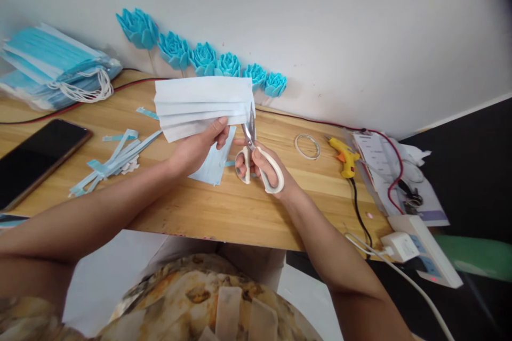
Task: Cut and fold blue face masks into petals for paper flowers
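My left hand (198, 146) pinches the lower edge of a white pleated face mask (202, 102) and holds it up flat above the wooden table (224, 208). My right hand (262, 165) grips white-handled scissors (256, 157), fingers through the loops. The blades point up and meet the mask's right edge. A light blue mask piece (214, 165) lies on the table under both hands.
Blue strip offcuts (114, 160) lie left, beside a black phone (36, 157). A stack of blue masks (56, 66) sits far left. Blue flowers (204, 58) line the wall. A tape ring (307, 145), yellow glue gun (344, 156), papers and power strip (426, 248) are at right.
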`<state>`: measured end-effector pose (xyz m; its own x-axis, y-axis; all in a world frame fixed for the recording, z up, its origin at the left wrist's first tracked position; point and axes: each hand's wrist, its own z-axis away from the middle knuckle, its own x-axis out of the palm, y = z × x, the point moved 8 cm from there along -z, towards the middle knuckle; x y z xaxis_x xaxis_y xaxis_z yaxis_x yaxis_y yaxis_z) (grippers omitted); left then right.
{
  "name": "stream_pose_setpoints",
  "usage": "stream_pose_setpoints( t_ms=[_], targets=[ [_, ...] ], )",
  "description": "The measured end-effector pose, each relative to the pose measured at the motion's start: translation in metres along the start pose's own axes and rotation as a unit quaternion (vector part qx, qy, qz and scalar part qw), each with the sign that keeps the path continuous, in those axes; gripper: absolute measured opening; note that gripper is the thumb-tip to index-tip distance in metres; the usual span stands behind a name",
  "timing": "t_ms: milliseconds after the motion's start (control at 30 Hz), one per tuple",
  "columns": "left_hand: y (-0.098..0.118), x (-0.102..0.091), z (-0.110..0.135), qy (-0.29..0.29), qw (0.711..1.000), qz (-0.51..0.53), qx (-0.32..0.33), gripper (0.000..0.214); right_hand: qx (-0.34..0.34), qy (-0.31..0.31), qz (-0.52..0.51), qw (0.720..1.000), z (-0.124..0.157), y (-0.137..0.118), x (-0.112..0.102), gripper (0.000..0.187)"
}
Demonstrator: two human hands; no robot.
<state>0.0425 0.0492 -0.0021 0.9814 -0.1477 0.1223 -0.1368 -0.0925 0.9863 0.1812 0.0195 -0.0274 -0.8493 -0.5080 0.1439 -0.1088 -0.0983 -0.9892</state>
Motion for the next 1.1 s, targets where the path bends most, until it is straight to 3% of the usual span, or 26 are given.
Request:
stream_pose_setpoints(
  t_ms=[167,400,700,933,1100],
  targets=[
    [-0.006,0.003,0.002,-0.017,0.997,-0.069,-0.003,0.047,-0.008,0.026,-0.014,1.000,-0.001,-0.002,-0.004,0.061],
    [-0.005,0.001,0.001,-0.023,0.997,-0.071,-0.003,0.045,-0.003,0.054,-0.017,0.998,-0.002,-0.003,-0.008,0.061],
    [0.003,-0.010,-0.005,0.034,0.999,0.007,0.026,0.036,-0.006,0.024,0.019,1.000,0.000,-0.003,-0.003,0.061],
    [0.006,-0.022,-0.008,0.065,0.997,0.008,0.033,0.036,0.011,-0.019,0.016,1.000,0.001,0.001,0.002,0.062],
    [0.005,-0.015,-0.005,0.057,0.998,0.017,0.013,0.036,0.012,-0.026,0.036,0.999,0.004,-0.003,0.005,0.062]
  ],
)
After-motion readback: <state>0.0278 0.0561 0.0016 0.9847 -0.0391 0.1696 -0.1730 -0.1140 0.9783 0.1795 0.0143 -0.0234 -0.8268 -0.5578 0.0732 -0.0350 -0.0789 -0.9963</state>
